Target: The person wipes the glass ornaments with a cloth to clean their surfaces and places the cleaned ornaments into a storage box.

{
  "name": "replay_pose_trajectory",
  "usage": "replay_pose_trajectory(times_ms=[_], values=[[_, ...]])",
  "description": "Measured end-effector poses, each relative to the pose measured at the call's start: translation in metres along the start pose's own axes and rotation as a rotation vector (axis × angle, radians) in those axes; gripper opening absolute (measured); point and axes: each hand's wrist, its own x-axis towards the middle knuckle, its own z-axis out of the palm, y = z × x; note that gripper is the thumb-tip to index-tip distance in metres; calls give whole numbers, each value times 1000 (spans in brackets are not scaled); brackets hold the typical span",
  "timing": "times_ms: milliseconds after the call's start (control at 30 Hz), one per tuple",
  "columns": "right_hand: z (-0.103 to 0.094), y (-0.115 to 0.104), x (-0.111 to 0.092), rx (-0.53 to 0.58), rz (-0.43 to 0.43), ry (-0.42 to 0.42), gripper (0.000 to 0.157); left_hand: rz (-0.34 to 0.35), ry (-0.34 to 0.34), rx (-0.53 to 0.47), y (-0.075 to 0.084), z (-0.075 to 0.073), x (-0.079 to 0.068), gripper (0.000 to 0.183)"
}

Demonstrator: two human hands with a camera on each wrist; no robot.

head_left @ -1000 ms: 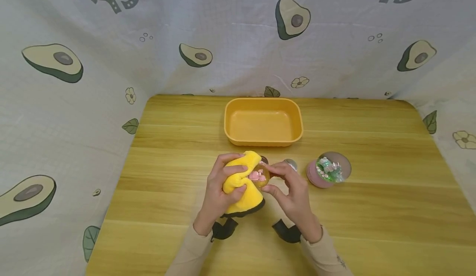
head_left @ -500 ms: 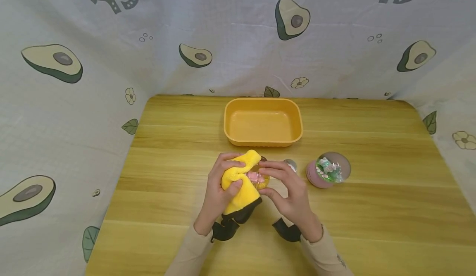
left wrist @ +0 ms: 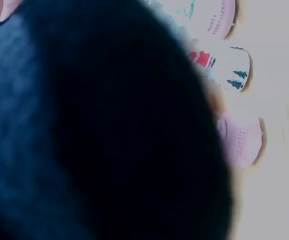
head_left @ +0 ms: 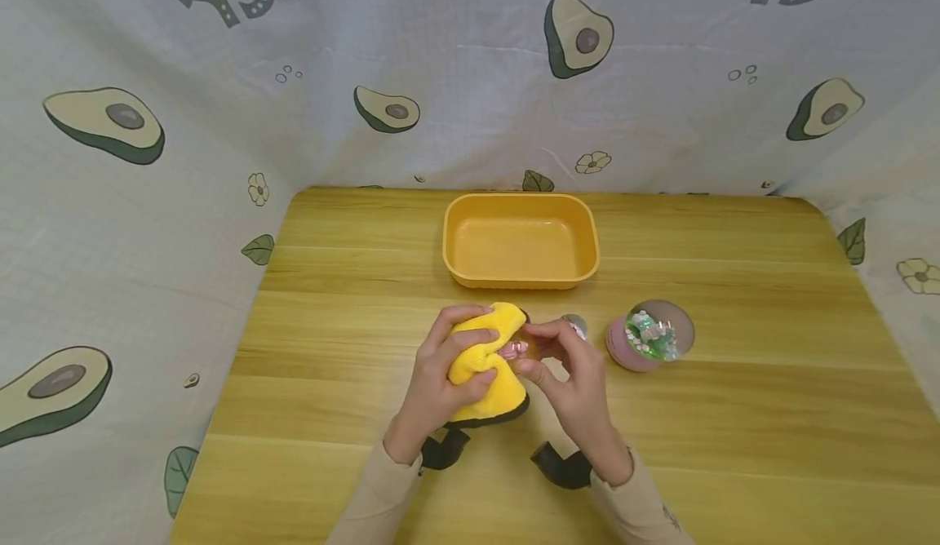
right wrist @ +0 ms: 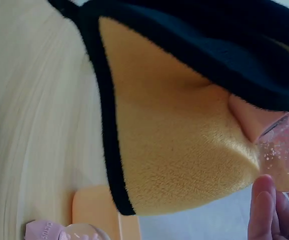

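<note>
A yellow cloth (head_left: 488, 382) with black edging is bunched in my left hand (head_left: 433, 374). It wraps the pink base of a small snow globe (right wrist: 284, 157), whose clear dome with a pink figure and glitter pokes out to the right. With thumb and fingers my right hand (head_left: 576, 374) holds that dome. Dark cloth fills most of the left wrist view. Right of my hands stands a larger snow globe (head_left: 646, 337) with a pink base. A smaller white-based globe (left wrist: 232, 70) with green trees and another pink-based one (left wrist: 242, 142) stand close by.
Behind my hands an orange-yellow tray (head_left: 521, 280) sits on the wooden table (head_left: 771, 382). A curtain (head_left: 470, 64) printed with avocados hangs along the back and sides. Black curved wrist mounts (head_left: 561, 467) show below both hands.
The cloth and left hand have shifted slightly right, the cloth's lower edge swinging outward again. My right fingers have changed their hold on the dome, which now shows less.
</note>
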Motion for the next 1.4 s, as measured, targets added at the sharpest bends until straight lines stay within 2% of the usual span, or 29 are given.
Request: replay_pose_trajectory(times_ms=[100, 200, 300, 400, 533, 700, 867, 1033, 1167, 1300, 1400], values=[[1, -2, 0, -22, 22, -7, 41, -38, 32, -14, 0, 0, 0, 34], [2, -2, 1, -22, -12, -38, 50, -122, 86, -65, 0, 0, -2, 38], [3, 0, 3, -46, -121, -75, 53, -207, 124, -136, 0, -2, -2, 40], [3, 3, 5, -76, -251, -95, 45, -262, 126, -192, 2, -5, -3, 40], [2, 6, 7, -102, -353, -95, 37, -300, 104, -200, 3, -6, -4, 40], [1, 6, 8, -121, -377, -78, 38, -295, 92, -187, 3, -5, -5, 40], [0, 7, 6, -136, -336, -51, 43, -237, 70, -133, 2, -4, -5, 39], [-2, 7, 3, -123, -247, -43, 48, -174, 41, -77, 2, -4, -4, 38], [-4, 4, 0, -90, -104, -50, 46, -111, 10, -41, 2, -3, -2, 36], [-5, 0, -1, -71, 60, -63, 31, -43, -3, -11, 0, -1, -2, 34], [-4, -2, -2, -84, 115, -58, 25, -31, 6, -5, -1, 0, -2, 33]])
